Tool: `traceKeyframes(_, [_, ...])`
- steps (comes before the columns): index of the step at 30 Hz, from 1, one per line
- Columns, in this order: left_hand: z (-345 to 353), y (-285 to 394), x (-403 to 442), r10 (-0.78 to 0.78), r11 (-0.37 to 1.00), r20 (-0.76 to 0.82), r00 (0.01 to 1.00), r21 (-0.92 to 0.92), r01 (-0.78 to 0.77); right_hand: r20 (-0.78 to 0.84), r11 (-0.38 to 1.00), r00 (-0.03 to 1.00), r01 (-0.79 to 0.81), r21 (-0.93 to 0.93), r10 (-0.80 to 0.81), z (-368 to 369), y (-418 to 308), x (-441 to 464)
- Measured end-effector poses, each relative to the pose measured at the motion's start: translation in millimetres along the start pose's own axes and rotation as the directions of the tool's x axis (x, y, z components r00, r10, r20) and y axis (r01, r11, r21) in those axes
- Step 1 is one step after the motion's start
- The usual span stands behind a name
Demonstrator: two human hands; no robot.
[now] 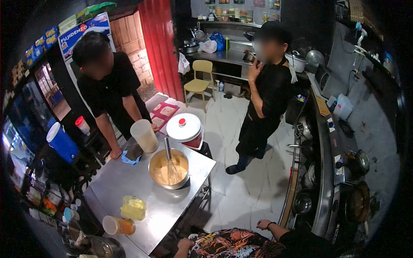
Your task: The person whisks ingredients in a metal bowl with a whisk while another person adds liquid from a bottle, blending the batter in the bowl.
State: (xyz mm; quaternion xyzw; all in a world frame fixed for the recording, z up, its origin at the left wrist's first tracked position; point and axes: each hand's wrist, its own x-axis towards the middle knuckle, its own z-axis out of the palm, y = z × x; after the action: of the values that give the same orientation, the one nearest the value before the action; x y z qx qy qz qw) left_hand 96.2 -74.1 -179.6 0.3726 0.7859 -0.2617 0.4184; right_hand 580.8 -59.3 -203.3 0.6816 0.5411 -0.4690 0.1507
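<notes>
My left hand (pixel 185 246) is low at the bottom edge, beside the patterned cloth (pixel 230 243) over my front. Its fingers are mostly hidden, and a small white patch lies close by. To the right, my right hand (pixel 264 224), with a dark band at the wrist, hangs over the floor side with loosely bent fingers and nothing visible in them. On the metal table (pixel 129 180) ahead, a whisk (pixel 172 165) leans in a steel bowl (pixel 168 185) of tan batter. Closer stand a yellow plastic bag (pixel 133 208) and a tub with orange contents (pixel 118 225).
One person (pixel 109 81) leans on the table's far side near a tall translucent container (pixel 144 136) and a white-lidded cooler (pixel 185 129). Another person (pixel 269 86) stands on the tiled floor. A counter with pans and burners (pixel 331 172) runs along the right; a yellow chair (pixel 200 79) stands behind.
</notes>
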Motion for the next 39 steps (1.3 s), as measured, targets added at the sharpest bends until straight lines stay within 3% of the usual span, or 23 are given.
traceKeyframes(1, [-18.9,-1.7,-27.5,0.137,0.990,-0.074,0.988,0.043,-0.134,0.018,1.000,1.000,0.003,-0.026,-0.003,-3.9,-11.1,1.2])
traceKeyframes(2, [-32.5,1.4,-27.6,0.134,0.991,-0.072,0.988,0.041,-0.131,0.022,1.000,1.000,0.003,-0.028,-0.002,-9.0,-23.2,3.6])
traceKeyframes(4, [-55.0,3.1,-24.8,0.333,0.943,-0.107,0.937,0.021,-0.333,0.106,0.996,0.991,-0.084,-0.010,0.084,-16.5,-48.7,6.8])
traceKeyframes(5, [-64.8,3.1,-27.3,0.453,0.888,-0.138,0.881,-0.020,-0.460,-0.027,1.000,1.000,-0.010,-0.022,0.009,-14.0,-59.2,4.0])
traceKeyframes(8, [-97.4,11.5,-33.0,0.666,0.703,-0.168,0.727,-0.188,-0.686,-0.014,1.000,1.000,-0.006,-0.019,0.005,5.1,-69.4,48.1])
traceKeyframes(10, [-127.3,20.6,-55.5,0.677,0.671,-0.193,0.711,-0.236,-0.703,-0.027,0.998,0.999,0.029,-0.060,-0.030,10.9,-87.9,57.8])
traceKeyframes(12, [-151.5,21.6,-79.5,0.685,0.638,-0.216,0.696,-0.284,-0.715,-0.054,0.972,0.981,0.177,-0.154,-0.187,-2.2,-128.9,41.0])
traceKeyframes(13, [-161.2,20.3,-89.4,0.714,0.554,-0.237,0.658,-0.383,-0.739,0.036,0.968,0.990,0.142,-0.208,-0.137,-10.0,-150.9,38.7])
traceKeyframes(15, [-159.7,13.8,-76.0,0.762,0.343,-0.289,0.579,-0.578,-0.740,-0.003,0.957,0.978,0.202,-0.206,-0.207,-1.6,-164.8,58.2])
traceKeyframes(16, [-160.3,9.5,-69.5,0.761,0.345,-0.284,0.583,-0.584,-0.735,-0.045,0.943,0.960,0.261,-0.207,-0.276,1.5,-172.1,60.0])
traceKeyframes(18, [-159.1,-0.6,-60.5,0.780,0.232,-0.315,0.540,-0.657,-0.717,-0.042,0.956,0.967,0.241,-0.170,-0.251,-2.7,-195.1,47.7])
traceKeyframes(19, [-161.4,-6.2,-60.1,0.759,0.243,-0.318,0.568,-0.671,-0.700,-0.043,0.966,0.972,0.224,-0.130,-0.231,-8.4,-208.3,41.0])
traceKeyframes(22, [-170.0,-22.8,-60.5,0.713,0.159,-0.364,0.600,-0.749,-0.643,-0.023,0.951,0.986,0.152,-0.269,-0.164,-25.2,-240.6,26.6])
traceKeyframes(24, [-174.4,-30.4,-55.3,0.694,0.122,-0.394,0.602,-0.760,-0.639,-0.040,0.944,0.969,0.228,-0.240,-0.245,-34.8,-254.2,28.5])
traceKeyframes(28, [-178.9,-37.8,-53.0,0.590,0.048,-0.489,0.643,-0.773,-0.633,-0.449,0.905,0.824,0.419,0.070,-0.346,-84.8,-320.8,12.8])
traceKeyframes(30, [-181.8,-39.0,-55.0,0.526,0.024,-0.522,0.671,-0.780,-0.625,-0.632,0.855,0.660,0.518,-0.008,-0.406,-108.2,-348.2,32.4])
traceKeyframes(32, [-182.1,-37.6,-55.3,0.514,0.015,-0.538,0.669,-0.773,-0.634,-0.717,0.705,0.513,0.708,0.042,-0.472,-135.8,-385.7,35.5])
traceKeyframes(39, [-196.4,-15.3,-67.1,0.443,0.077,-0.624,0.644,-0.689,-0.721,-0.776,0.551,0.377,0.833,0.046,-0.506,-222.4,-505.7,17.1])
